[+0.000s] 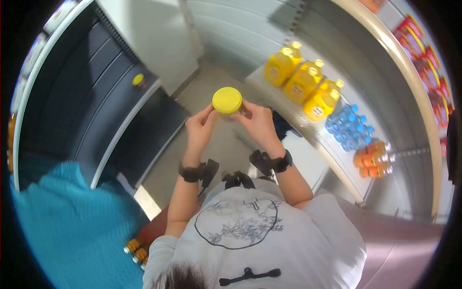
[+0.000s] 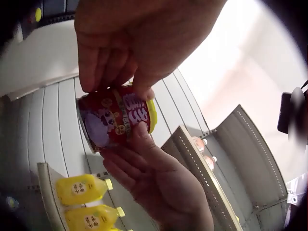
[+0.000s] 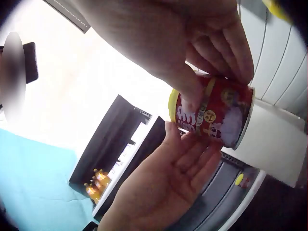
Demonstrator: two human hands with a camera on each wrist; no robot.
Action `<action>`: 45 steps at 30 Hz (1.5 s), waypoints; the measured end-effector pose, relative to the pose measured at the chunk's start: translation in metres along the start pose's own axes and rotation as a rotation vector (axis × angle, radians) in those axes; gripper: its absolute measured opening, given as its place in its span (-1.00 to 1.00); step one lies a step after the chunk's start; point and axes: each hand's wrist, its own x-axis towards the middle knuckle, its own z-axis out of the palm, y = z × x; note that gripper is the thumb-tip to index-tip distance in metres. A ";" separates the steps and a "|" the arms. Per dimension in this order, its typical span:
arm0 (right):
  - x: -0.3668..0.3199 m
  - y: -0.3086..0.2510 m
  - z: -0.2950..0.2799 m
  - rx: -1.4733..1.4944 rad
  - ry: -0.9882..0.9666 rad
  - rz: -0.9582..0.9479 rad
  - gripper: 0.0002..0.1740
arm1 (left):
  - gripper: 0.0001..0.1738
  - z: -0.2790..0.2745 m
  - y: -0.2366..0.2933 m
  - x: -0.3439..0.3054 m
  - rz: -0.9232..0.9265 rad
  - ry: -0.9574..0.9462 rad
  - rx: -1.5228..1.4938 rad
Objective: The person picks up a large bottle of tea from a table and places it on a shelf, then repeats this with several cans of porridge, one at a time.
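A small red can (image 2: 110,118) with purple-and-white print and a yellow lid (image 1: 227,99) is held up in front of the body by both hands. My left hand (image 1: 201,126) grips one side of it, thumb and fingers against the wall. Opposite, my right hand (image 1: 259,123) grips the other side the same way. In the right wrist view the thumbs lie on the printed front of the can, close to the lid, with the fingers reaching round behind. The lid sits on the can.
A similar yellow-lidded can (image 1: 138,80) stands on the dark shelf at left. The right shelf bears yellow bottles (image 1: 298,86), blue-capped water bottles (image 1: 349,127) and orange drink bottles (image 1: 373,160). Teal cloth (image 1: 72,221) hangs at lower left, near amber bottles (image 1: 134,246). Red packets (image 1: 428,72) line the far right.
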 end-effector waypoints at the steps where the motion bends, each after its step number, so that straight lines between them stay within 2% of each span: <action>1: -0.006 0.000 -0.013 -0.020 0.030 0.023 -0.59 | -0.65 0.011 0.004 0.001 0.032 -0.034 0.003; 8: -0.055 0.011 -0.104 -0.076 0.185 0.154 -0.65 | -0.68 0.094 0.052 -0.019 0.142 -0.238 -0.001; 13: -0.094 0.016 -0.166 -0.066 0.356 0.058 -0.68 | -0.67 0.152 0.075 -0.034 0.292 -0.334 0.036; 16: -0.120 0.014 -0.202 -0.164 0.464 0.047 -0.66 | -0.66 0.175 0.124 -0.054 0.391 -0.422 0.128; 19: -0.145 -0.009 -0.248 -0.259 0.525 0.073 -0.60 | -0.65 0.203 0.180 -0.077 0.517 -0.440 0.069; 20: -0.154 -0.019 -0.262 -0.217 0.570 -0.043 -0.62 | -0.63 0.209 0.198 -0.084 0.557 -0.456 0.045; 23: -0.181 -0.056 -0.299 -0.284 0.647 0.017 -0.63 | -0.58 0.229 0.236 -0.103 0.659 -0.495 -0.048; 24: -0.189 -0.064 -0.312 -0.321 0.680 0.014 -0.71 | -0.55 0.237 0.244 -0.107 0.688 -0.505 -0.087; 25: -0.193 -0.070 -0.325 -0.308 0.689 -0.024 -0.72 | -0.53 0.245 0.254 -0.110 0.712 -0.519 -0.126; 26: -0.199 -0.074 -0.336 -0.293 0.701 -0.065 -0.73 | -0.50 0.246 0.273 -0.116 0.615 -0.565 -0.008; 28: -0.205 -0.078 -0.353 -0.226 0.762 -0.218 -0.76 | -0.54 0.264 0.291 -0.120 0.708 -0.604 -0.152; 31: -0.222 -0.098 -0.379 -0.495 0.805 -0.082 -0.77 | -0.64 0.279 0.325 -0.133 0.808 -0.613 -0.219; 32: -0.224 -0.104 -0.386 -0.536 0.844 -0.088 -0.76 | -0.65 0.288 0.333 -0.134 0.827 -0.620 -0.267; 34: -0.225 -0.103 -0.407 -0.496 0.854 -0.216 -0.75 | -0.71 0.301 0.351 -0.135 0.855 -0.638 -0.326; 35: -0.225 -0.103 -0.421 -0.480 0.853 -0.279 -0.74 | -0.71 0.304 0.362 -0.135 0.921 -0.623 -0.227; 37: -0.226 -0.113 -0.448 -0.579 0.831 -0.190 -0.67 | -0.70 0.312 0.383 -0.132 1.042 -0.588 -0.023; 38: -0.225 -0.116 -0.458 -0.625 0.825 -0.169 -0.67 | -0.67 0.323 0.390 -0.131 1.031 -0.614 -0.122; 41: -0.211 -0.108 -0.495 -0.625 0.803 -0.132 -0.66 | -0.64 0.360 0.408 -0.114 1.130 -0.458 0.000; 45: -0.196 -0.086 -0.530 -0.605 0.737 0.002 -0.65 | -0.64 0.399 0.414 -0.100 1.013 -0.522 0.059</action>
